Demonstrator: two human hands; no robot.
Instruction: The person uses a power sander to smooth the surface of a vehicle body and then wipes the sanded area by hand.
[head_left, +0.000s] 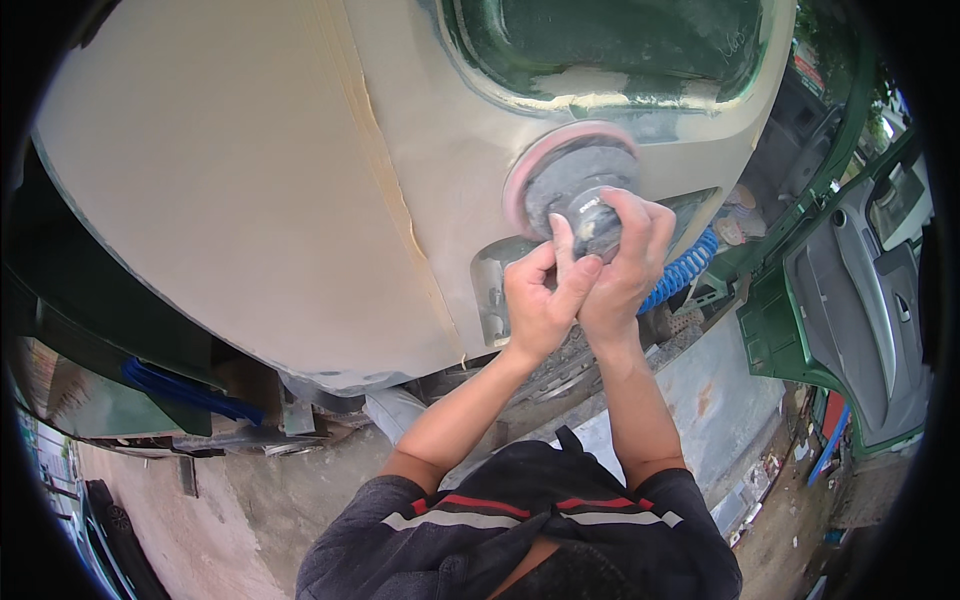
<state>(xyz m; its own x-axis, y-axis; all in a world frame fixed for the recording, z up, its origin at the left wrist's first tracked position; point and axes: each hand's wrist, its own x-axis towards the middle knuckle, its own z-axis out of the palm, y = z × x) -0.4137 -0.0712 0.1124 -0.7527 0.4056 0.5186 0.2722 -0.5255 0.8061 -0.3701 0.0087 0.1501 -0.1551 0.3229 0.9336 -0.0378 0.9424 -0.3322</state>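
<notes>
Both my hands grip a round dark grey sander (pixel 580 170) with a pink-rimmed pad, held against a primed beige car body panel (pixel 230 180) just below a green-tinted rear window opening (pixel 600 40). My right hand (pixel 630 260) wraps round the housing. My left hand (pixel 540 305) holds at its lower left, thumb pressed beside the right hand. A coiled blue hose (pixel 680 270) shows behind my right hand. A strip of tan masking tape (pixel 400 210) runs down the panel, and a recessed area (pixel 490 290) lies below the pad.
At the right stand a detached green door with grey trim (pixel 850 300) and other green body parts. At lower left are a blue bent piece (pixel 185 390), the concrete floor (pixel 230 500) and a dark vehicle (pixel 115 535). A grey sheet with scattered debris (pixel 710 420) lies beside me.
</notes>
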